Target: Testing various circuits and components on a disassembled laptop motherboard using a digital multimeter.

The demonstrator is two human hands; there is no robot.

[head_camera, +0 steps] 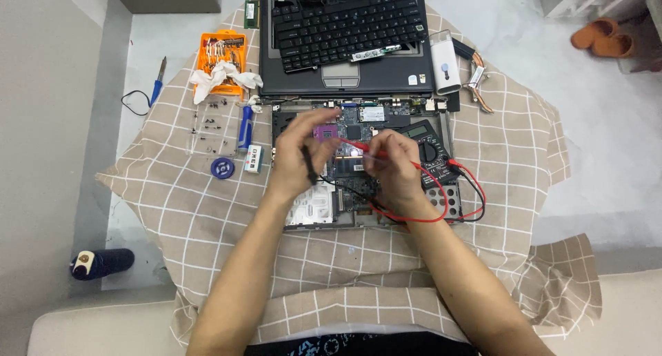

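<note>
Hands work over the bare green motherboard (pixel 358 156) just below the dismantled laptop (pixel 345 45): left hand (pixel 300 159) pinching a black probe (pixel 308 164), right hand (pixel 393 170) pinching a red probe (pixel 358 147), multimeter (pixel 429 149) touching the board's right edge.

Head camera looks steeply down, close above worktable (pixel 207 211).

1. Bright, even, soft light from overhead fills the view; shadows are faint
2. The left hand (pixel 298 156) is smeared by motion blur
3. The pale floor (pixel 607 121) at right looks slightly washed out
</note>
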